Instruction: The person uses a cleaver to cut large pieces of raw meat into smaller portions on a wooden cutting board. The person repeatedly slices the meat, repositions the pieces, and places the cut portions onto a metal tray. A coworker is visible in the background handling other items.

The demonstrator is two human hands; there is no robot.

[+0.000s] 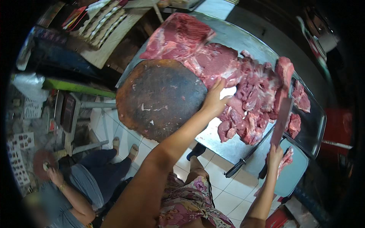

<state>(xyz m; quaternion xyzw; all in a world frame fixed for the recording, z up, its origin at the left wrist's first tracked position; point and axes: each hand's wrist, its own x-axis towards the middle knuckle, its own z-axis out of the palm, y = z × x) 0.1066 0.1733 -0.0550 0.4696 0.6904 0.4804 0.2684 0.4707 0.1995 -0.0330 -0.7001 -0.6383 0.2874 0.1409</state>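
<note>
My left hand (215,102) reaches over the metal table with fingers stretched out. Its fingertips are at the lower edge of a broad slab of red meat (216,60); whether they press on it I cannot tell. Just right of that hand lies a heap of raw meat pieces (254,87). My right hand (275,155) is closed round the handle of a cleaver (282,122), whose blade points away from me beside the heap. To the left of my left hand sits a round wooden chopping block (159,98), its dark top dotted with meat scraps.
A large sliced meat piece (178,36) lies at the table's far end. At the right are a metal tray (317,127) with meat and a pale blue-green board (294,176). A black-handled tool (236,168) juts over the near edge. Another person (87,182) sits at lower left.
</note>
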